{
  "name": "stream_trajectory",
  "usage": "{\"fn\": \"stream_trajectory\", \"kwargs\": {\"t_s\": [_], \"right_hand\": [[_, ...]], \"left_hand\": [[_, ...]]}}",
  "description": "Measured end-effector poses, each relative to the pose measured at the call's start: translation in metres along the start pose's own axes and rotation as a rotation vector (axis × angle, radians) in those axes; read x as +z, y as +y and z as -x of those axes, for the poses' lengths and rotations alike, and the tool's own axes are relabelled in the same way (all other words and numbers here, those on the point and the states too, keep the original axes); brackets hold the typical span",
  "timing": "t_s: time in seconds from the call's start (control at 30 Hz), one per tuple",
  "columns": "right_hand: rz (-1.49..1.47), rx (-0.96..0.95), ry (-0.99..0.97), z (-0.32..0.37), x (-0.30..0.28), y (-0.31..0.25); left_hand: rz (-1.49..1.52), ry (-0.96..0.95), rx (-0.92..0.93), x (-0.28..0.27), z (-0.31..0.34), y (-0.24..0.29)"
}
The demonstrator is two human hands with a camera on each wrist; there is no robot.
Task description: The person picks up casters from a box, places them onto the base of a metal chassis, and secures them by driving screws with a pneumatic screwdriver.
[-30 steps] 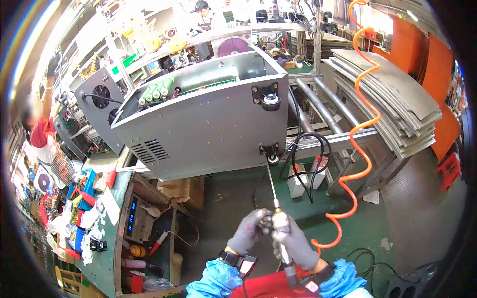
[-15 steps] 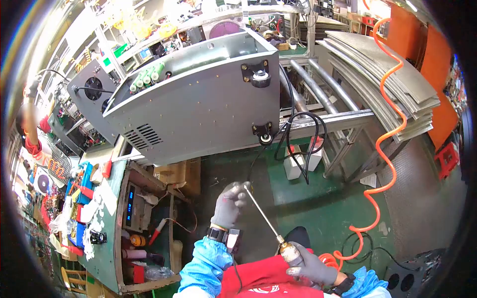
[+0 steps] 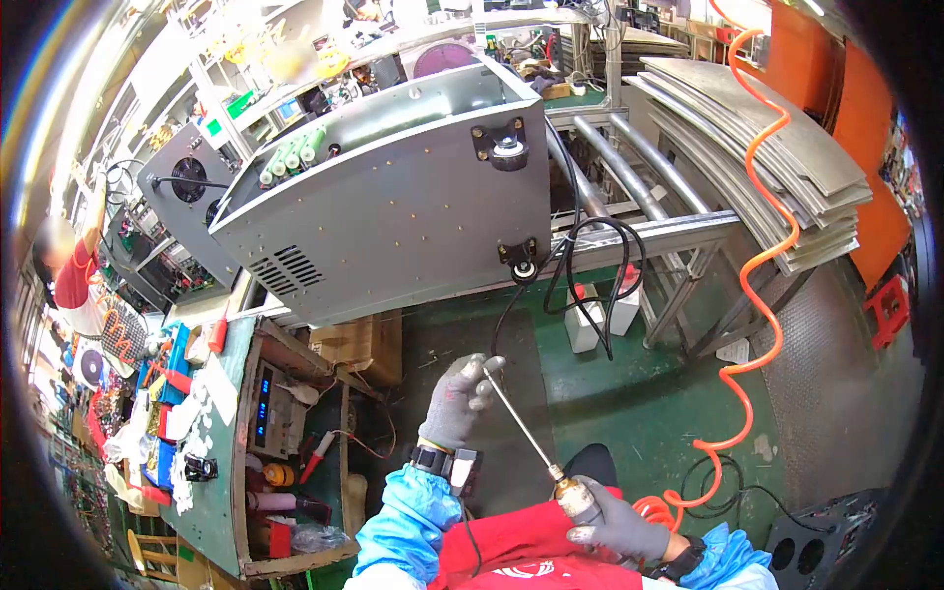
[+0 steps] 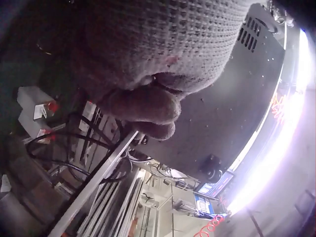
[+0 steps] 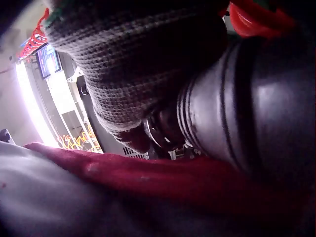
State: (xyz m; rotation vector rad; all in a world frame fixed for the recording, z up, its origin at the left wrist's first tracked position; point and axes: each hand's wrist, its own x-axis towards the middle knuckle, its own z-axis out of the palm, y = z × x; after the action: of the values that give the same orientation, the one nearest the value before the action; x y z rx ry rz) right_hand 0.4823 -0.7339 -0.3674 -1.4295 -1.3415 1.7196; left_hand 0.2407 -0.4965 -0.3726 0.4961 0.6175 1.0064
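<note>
The right hand (image 3: 615,526) is gripping the air screwdriver (image 3: 573,498) down by the person's lap, fingers wrapped tight around its body. The gloved left hand (image 3: 457,398) is pinching the tip of its long bit (image 3: 516,421), which is slanting up toward the metal cabinet (image 3: 393,226). That open cabinet is lying tipped on its side and holding a row of green cylinders (image 3: 291,152), while a blue tray (image 3: 175,356) on the bench is carrying small parts too blurred to name.

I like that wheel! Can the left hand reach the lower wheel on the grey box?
Probably yes: only air and a hanging black cable lie between the left hand and the lower wheel, though it pinches the screwdriver tip.
</note>
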Motion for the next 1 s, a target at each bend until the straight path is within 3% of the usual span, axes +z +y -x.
{"fn": "stream_trajectory", "kwargs": {"t_s": [0.13, 0.23, 0.43, 0.53, 0.63, 0.7, 0.83, 0.93, 1.0], "right_hand": [[0.194, 0.020, 0.035, 0.006, -0.006, -0.019], [0.153, -0.040, 0.053, 0.007, -0.008, -0.010], [-0.714, 0.176, -0.385, 0.012, -0.024, -0.004], [-0.869, 0.134, -0.393, 0.011, -0.020, 0.001], [-0.695, 0.153, -0.186, 0.007, -0.013, -0.023], [-0.496, 0.009, -0.100, -0.004, -0.007, -0.014], [-0.509, 0.036, -0.128, -0.011, -0.012, -0.018], [-0.518, 0.050, -0.106, -0.015, -0.013, -0.018], [-0.356, 0.036, -0.058, -0.016, -0.013, -0.018]], "left_hand": [[-0.233, -0.050, 0.035, 0.004, 0.001, 0.008], [-0.333, -0.064, 0.059, 0.006, -0.001, 0.014], [-0.339, -0.288, -0.030, -0.021, -0.023, 0.022], [-0.309, -0.227, 0.017, -0.005, -0.025, 0.013], [-0.285, -0.166, 0.098, 0.010, -0.026, 0.002], [-0.300, -0.128, 0.134, 0.011, -0.031, 0.004], [-0.577, -0.050, 0.013, 0.024, -0.032, 0.011], [-0.462, -0.016, 0.111, 0.021, -0.035, 0.000], [-0.369, 0.016, 0.114, 0.023, -0.034, -0.001]]}}
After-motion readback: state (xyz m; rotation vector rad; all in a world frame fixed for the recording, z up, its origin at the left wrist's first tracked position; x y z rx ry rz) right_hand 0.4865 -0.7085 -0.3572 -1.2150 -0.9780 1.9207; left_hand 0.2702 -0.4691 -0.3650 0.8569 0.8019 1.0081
